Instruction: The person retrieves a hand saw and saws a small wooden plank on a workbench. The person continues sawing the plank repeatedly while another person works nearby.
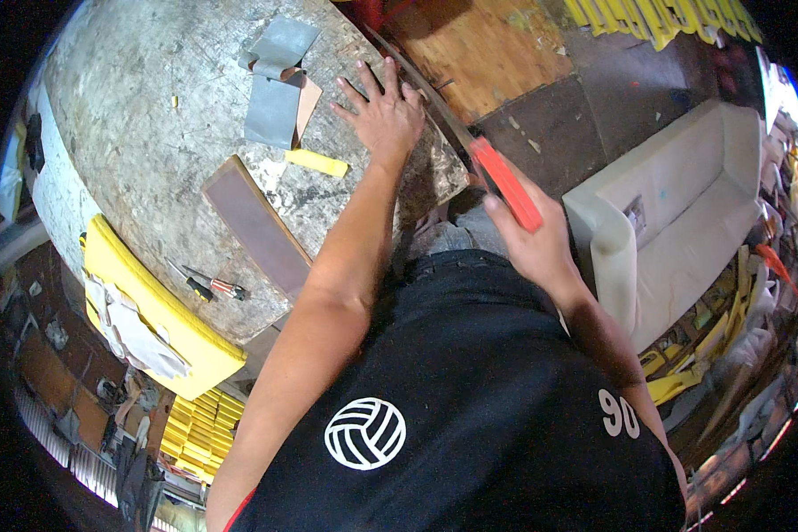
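Note:
My left hand (pixel 389 118) lies flat near the edge of the worn, stained worktable (pixel 142 97), its fingers spread and nothing in them. Just to its right, my right hand (pixel 541 229) is wrapped round the red handle of what looks like a handsaw (pixel 508 184). The long narrow blade is seen nearly edge-on and runs up and left along the table's edge; its teeth cannot be made out. Left of my left hand lie grey sheet pieces (pixel 273 108) with a tan piece beneath, and a small yellow strip (pixel 317 162).
A long board (pixel 255 226) and screwdrivers (pixel 228 289) lie on the table. Beside it on the left is a yellow padded piece (pixel 164 306) with pale cloth on it. A pale sofa-like frame (pixel 683 213) stands at right, a wooden sheet (pixel 483 53) beyond the table edge.

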`<state>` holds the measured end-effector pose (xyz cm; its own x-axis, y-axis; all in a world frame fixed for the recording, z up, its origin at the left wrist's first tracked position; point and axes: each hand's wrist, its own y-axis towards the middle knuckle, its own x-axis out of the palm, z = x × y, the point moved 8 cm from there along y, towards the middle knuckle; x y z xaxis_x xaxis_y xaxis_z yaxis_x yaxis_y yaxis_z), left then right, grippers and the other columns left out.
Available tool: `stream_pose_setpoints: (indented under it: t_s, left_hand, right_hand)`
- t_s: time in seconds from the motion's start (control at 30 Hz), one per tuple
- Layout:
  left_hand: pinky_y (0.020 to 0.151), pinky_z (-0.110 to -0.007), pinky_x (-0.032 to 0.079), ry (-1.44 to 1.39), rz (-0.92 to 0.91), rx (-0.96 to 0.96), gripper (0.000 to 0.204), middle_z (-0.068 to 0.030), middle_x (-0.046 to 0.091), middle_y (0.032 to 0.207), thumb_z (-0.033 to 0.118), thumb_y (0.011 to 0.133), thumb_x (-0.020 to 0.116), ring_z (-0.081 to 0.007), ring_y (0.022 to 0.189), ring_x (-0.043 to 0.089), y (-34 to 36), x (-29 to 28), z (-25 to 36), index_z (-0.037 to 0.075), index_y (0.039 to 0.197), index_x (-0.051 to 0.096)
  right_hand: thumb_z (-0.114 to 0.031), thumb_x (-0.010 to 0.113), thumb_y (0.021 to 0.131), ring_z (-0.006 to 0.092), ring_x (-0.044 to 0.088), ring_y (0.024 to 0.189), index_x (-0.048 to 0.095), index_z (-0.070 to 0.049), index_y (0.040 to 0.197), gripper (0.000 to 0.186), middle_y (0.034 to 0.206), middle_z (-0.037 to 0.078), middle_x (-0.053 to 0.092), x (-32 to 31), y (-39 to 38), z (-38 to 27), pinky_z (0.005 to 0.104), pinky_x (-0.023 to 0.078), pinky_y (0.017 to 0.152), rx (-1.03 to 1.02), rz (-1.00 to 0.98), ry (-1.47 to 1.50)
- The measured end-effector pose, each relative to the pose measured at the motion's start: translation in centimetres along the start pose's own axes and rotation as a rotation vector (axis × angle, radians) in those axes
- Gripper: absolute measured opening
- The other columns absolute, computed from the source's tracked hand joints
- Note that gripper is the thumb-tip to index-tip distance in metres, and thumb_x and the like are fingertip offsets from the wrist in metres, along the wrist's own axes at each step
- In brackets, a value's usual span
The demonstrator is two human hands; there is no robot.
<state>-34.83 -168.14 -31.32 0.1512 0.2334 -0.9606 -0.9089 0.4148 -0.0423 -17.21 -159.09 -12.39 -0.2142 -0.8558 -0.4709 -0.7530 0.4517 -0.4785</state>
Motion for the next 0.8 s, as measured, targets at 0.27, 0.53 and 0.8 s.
stream_pose_setpoints:
  t_s: [0.27,0.53,0.8]
  left_hand:
    - [0.113,-0.073,0.004,-0.024,-0.044,0.006,0.059,-0.016,0.018,0.165,0.039,0.098,0.04,-0.0525,0.148,0.01,-0.1,0.6,0.0,0.026,0.155,0.037]
    - [0.113,-0.073,0.005,-0.033,-0.044,-0.019,0.06,-0.0165,0.02,0.164,0.038,0.097,0.042,-0.0518,0.148,0.011,0.1,-0.2,0.1,0.025,0.155,0.036]
    - [0.113,-0.074,0.008,-0.023,-0.024,-0.053,0.058,-0.0186,0.024,0.162,0.036,0.097,0.043,-0.0534,0.147,0.015,0.3,0.4,-0.4,0.023,0.154,0.038]
  right_hand:
    - [-0.014,0.06,0.096,0.0233,0.059,0.127,0.049,-0.002,0.142,0.049,0.136,0.021,0.06,0.1,0.3,0.8,0.0348,0.045,0.104,0.038,0.006,0.062]
    - [-0.009,0.06,0.094,0.026,0.059,0.127,0.051,-0.002,0.141,0.049,0.136,0.021,0.06,-2.1,-3.3,-0.2,0.0371,0.044,0.106,-0.079,0.014,-0.029]
    - [-0.011,0.062,0.094,0.0256,0.061,0.123,0.052,0.0,0.139,0.048,0.131,0.021,0.063,-1.9,-1.5,-1.4,0.0339,0.045,0.103,-0.049,0.01,0.023]
